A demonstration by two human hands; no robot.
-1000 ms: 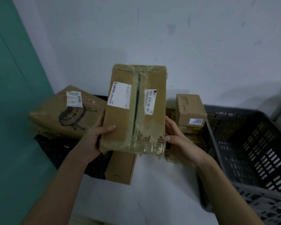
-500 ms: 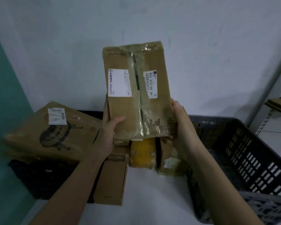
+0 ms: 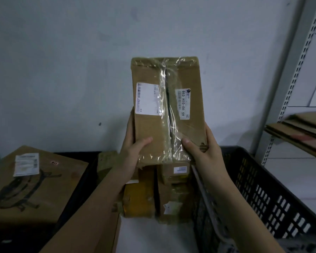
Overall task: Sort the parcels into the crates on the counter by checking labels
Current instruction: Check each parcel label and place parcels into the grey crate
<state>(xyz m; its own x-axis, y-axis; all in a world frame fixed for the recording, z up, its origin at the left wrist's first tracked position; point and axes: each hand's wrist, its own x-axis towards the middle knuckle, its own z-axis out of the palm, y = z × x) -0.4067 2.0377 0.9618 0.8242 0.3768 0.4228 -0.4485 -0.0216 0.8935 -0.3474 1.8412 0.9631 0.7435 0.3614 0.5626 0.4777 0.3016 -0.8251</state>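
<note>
Parcel (image 3: 167, 110) held upright above the bench (image 3: 153, 234), lower end between both hands. Left hand (image 3: 133, 157) and right hand (image 3: 204, 154) each grip a lower edge, thumbs on the front, other fingers curled behind. Brown cardboard, clear tape down the middle, two white labels. Below the parcel: smaller boxes; right of it, dark crate (image 3: 263, 194). Pale wall behind.

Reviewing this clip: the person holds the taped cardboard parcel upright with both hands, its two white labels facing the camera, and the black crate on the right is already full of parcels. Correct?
Not quite. The head view shows the black crate on the right with no parcels visible inside. The rest holds: left hand and right hand grip the taped cardboard parcel upright, both white labels facing the camera.
</note>
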